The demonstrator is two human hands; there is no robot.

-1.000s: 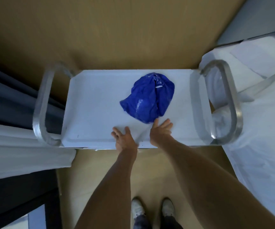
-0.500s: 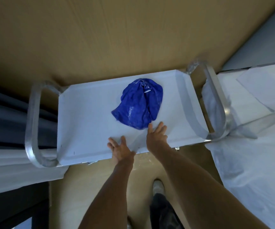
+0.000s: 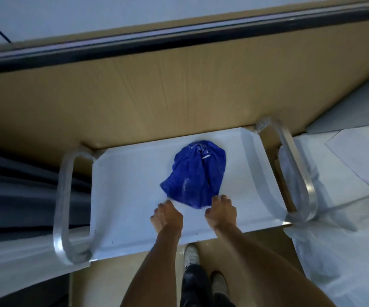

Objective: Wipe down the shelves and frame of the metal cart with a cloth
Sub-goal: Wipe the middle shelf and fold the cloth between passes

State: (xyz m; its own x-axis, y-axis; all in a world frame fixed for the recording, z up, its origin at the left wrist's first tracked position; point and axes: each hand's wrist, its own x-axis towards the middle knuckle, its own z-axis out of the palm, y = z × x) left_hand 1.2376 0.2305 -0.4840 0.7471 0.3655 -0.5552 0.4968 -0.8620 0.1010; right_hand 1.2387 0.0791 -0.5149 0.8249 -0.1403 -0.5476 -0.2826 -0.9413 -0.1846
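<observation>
Now both hands rest on the cart's top shelf point(image 3: 130, 196), left hand point(image 3: 167, 216) and right hand point(image 3: 221, 212) grasping nothing, fingertips at the near edge of the crumpled blue cloth point(image 3: 195, 173) lying mid-shelf

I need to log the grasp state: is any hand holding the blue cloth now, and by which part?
Nothing is held. The left hand and right hand rest on the top shelf, fingertips at the near edge of the blue cloth.

Cart's lower shelves point(image 3: 201, 237) hidden (top shelf point(image 3: 130, 196) covers them).
</observation>
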